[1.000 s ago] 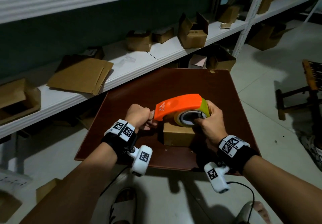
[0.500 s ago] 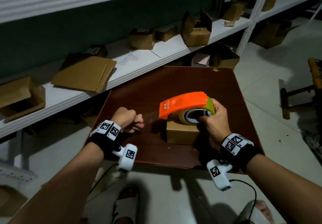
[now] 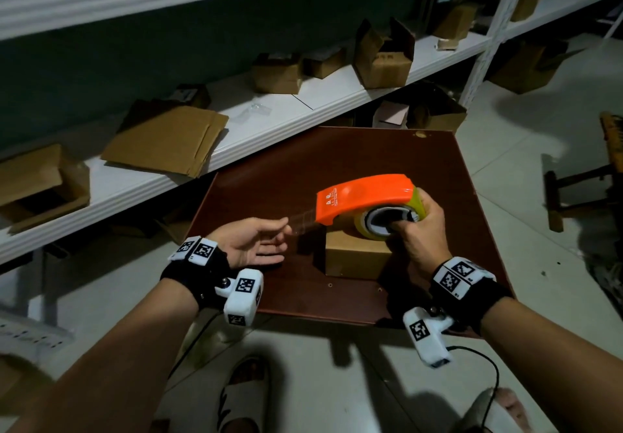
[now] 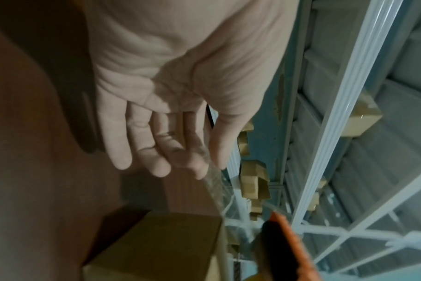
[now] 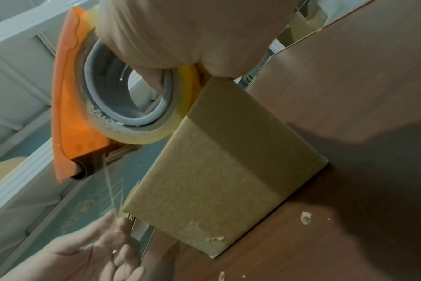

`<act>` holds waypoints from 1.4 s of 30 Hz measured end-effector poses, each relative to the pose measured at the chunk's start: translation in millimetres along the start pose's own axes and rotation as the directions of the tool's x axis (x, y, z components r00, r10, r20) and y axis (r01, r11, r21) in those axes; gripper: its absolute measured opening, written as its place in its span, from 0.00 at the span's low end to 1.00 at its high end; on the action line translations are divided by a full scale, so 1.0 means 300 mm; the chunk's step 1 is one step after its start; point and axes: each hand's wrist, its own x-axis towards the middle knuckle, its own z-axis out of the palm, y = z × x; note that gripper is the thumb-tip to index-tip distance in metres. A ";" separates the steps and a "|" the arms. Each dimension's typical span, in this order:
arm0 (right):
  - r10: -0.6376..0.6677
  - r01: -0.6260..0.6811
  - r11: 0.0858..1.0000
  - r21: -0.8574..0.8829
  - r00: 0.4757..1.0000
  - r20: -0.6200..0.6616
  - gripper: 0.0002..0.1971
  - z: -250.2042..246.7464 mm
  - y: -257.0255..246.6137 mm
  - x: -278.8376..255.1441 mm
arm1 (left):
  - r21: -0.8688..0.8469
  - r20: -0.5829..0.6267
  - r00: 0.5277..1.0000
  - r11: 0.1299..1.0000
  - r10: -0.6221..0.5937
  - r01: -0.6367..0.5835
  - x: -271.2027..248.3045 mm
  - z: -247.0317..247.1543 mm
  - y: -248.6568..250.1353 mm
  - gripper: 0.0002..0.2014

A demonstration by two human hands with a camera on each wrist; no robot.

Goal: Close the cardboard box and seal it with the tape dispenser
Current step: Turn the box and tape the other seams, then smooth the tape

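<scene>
A small closed cardboard box sits on the dark brown table. My right hand grips the orange tape dispenser over the box top, thumb inside the roll's grey core. The yellowish tape roll touches the box's top edge. A clear tape strip runs from the dispenser's nose to the fingertips of my left hand, which lies palm up with straight fingers, left of the box.
White shelving behind the table holds flattened cardboard and several small boxes. More boxes stand under the shelf and on the floor. A dark wooden stool stands at the right. My sandalled feet are below the table's near edge.
My left hand pulled away leftward from the dispenser's nose as a fist, then turned palm up with fingers spread. A tape strip now stretches between them. The right hand stayed on the dispenser.
</scene>
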 end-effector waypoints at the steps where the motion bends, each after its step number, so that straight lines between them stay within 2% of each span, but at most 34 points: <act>1: 0.000 0.000 1.000 0.002 1.000 -0.004 0.24 0.001 0.002 0.000 | 0.019 -0.010 1.000 1.000 0.008 -0.008 0.007 0.001 -0.004 0.09; 7: -0.011 0.011 1.000 0.014 1.000 -0.018 0.24 0.003 0.012 0.004 | 0.125 -0.087 0.996 0.992 0.031 -0.020 0.051 0.014 -0.016 0.12; 10: -0.016 0.016 1.000 0.006 1.000 -0.009 0.24 0.002 0.003 0.003 | 0.042 -0.067 0.995 0.997 0.073 -0.071 0.050 0.025 -0.013 0.07; 12: -0.012 0.012 1.000 0.010 1.000 -0.008 0.25 0.004 0.004 0.001 | -0.039 -0.053 0.993 0.994 0.105 -0.107 0.048 0.032 -0.012 0.07; 15: -0.014 0.015 1.000 0.020 1.000 -0.006 0.25 0.004 0.011 0.000 | -0.067 -0.083 0.986 0.987 0.141 -0.147 0.052 0.037 -0.012 0.07; 20: -0.007 0.008 0.999 0.046 1.000 -0.002 0.25 0.001 0.016 0.002 | -0.019 -0.099 0.987 0.992 0.125 -0.128 0.046 0.038 -0.008 0.04; 26: -0.018 0.018 0.999 0.033 1.000 -0.001 0.25 0.005 0.010 0.000 | -0.028 -0.072 0.996 0.998 0.060 -0.062 0.042 0.025 -0.012 0.07; 29: -0.039 0.039 0.999 0.031 0.999 0.002 0.23 0.007 0.002 -0.006 | 0.020 -0.141 0.989 0.999 0.049 -0.047 0.053 0.034 -0.019 0.09; 31: -0.053 0.053 0.998 0.025 0.999 0.007 0.21 0.010 0.001 -0.009 | 0.111 -0.204 0.976 0.992 0.083 -0.061 0.063 0.039 -0.025 0.09; 34: -0.058 0.058 0.998 0.009 0.998 0.010 0.19 0.009 -0.001 -0.008 | 0.203 -0.238 0.964 0.977 0.121 -0.072 0.080 0.047 -0.038 0.08; 42: -0.113 0.113 0.993 -0.023 0.994 -0.006 0.20 0.018 0.010 -0.008 | 0.144 -0.315 0.941 0.986 0.122 -0.079 0.129 0.103 -0.104 0.08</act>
